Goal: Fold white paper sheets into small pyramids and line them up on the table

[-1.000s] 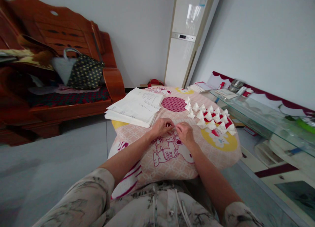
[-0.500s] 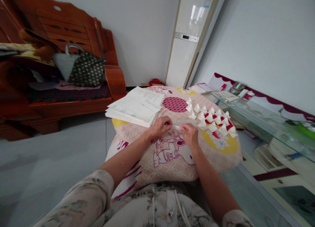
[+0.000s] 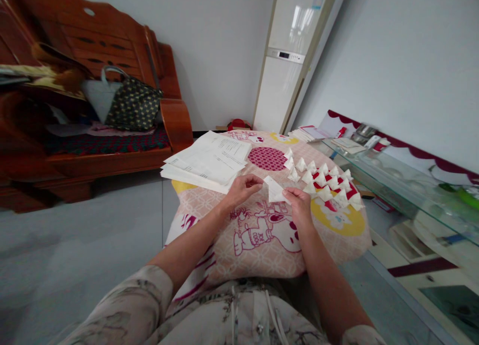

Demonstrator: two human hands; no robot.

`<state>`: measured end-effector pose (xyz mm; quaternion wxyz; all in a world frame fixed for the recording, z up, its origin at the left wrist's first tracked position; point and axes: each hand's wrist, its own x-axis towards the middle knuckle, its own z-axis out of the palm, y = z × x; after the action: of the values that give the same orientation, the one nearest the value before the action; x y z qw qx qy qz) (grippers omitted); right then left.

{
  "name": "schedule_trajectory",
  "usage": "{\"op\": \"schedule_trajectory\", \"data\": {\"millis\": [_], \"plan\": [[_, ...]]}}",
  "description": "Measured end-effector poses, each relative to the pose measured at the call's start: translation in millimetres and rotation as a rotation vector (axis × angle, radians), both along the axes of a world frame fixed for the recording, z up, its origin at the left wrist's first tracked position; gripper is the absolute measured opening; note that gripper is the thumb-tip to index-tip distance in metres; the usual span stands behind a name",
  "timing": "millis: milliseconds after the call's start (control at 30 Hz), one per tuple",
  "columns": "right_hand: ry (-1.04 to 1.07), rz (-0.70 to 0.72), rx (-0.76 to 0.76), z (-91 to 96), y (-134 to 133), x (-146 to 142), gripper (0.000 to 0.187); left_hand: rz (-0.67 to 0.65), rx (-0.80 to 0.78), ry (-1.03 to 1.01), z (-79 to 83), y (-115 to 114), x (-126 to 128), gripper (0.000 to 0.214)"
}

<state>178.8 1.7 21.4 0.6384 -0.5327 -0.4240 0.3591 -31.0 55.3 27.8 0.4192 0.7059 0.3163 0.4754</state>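
Observation:
Between thumb and fingers of my right hand (image 3: 300, 204) is a small folded piece of white paper (image 3: 276, 190), held by its lower right corner. The paper is tilted, with one flat face showing and a pointed top. My left hand (image 3: 243, 189) is just left of it, fingers curved and slightly apart, tips close to the paper's left edge with nothing visible in them. Right of my hands, several small folded white paper pyramids (image 3: 322, 179) stand in rows. A stack of printed white sheets (image 3: 209, 158) lies beyond my left hand.
A patterned pink cloth (image 3: 232, 262) covers the round table. To the right stands a glass-topped cabinet (image 3: 396, 185) with a metal container (image 3: 363, 131) and other small items on it. A wooden bench (image 3: 112, 158) with bags is at the left; a tall white cabinet-like appliance (image 3: 279, 85) is behind.
The paper, earlier edge-on between both hands, now shows a flat face. My left fingers have come off it, and my right hand has moved slightly right with it.

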Motion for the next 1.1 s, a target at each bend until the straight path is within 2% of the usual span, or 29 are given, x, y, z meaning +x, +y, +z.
{"op": "schedule_trajectory", "data": {"millis": [67,167,300,367,500,700,900,1100], "plan": [[0.079,0.064,-0.037,2.9,-2.8,-4.4,0.02,-0.079,-0.039,0.009,0.3,-4.2,6.5,0.031],[0.148,0.153,-0.079,4.3,-6.6,-9.3,0.022,-0.098,-0.11,0.009,-2.6,-8.9,18.3,0.033],[0.104,0.244,-0.129,-0.2,-7.5,-9.8,0.024,-0.043,-0.207,-0.019,-9.3,-9.3,27.7,0.034],[0.052,0.223,-0.121,-3.0,-6.6,-8.8,0.024,0.013,-0.205,-0.002,-11.3,-8.8,27.9,0.033],[-0.05,0.117,-0.019,-5.1,-6.2,-6.3,0.022,0.112,-0.086,0.078,-10.8,-11.5,25.1,0.032],[-0.314,0.104,0.127,-2.2,-9.6,-3.6,0.019,0.249,0.172,0.185,-3.9,-21.5,24.9,0.036],[-0.291,0.104,0.093,-2.1,-9.4,-5.0,0.016,0.212,0.256,0.207,-2.9,-25.0,23.7,0.038],[-0.228,0.192,0.036,6.1,-15.8,-9.8,0.015,0.2,0.333,0.141,-0.5,-27.3,21.4,0.042]]}}
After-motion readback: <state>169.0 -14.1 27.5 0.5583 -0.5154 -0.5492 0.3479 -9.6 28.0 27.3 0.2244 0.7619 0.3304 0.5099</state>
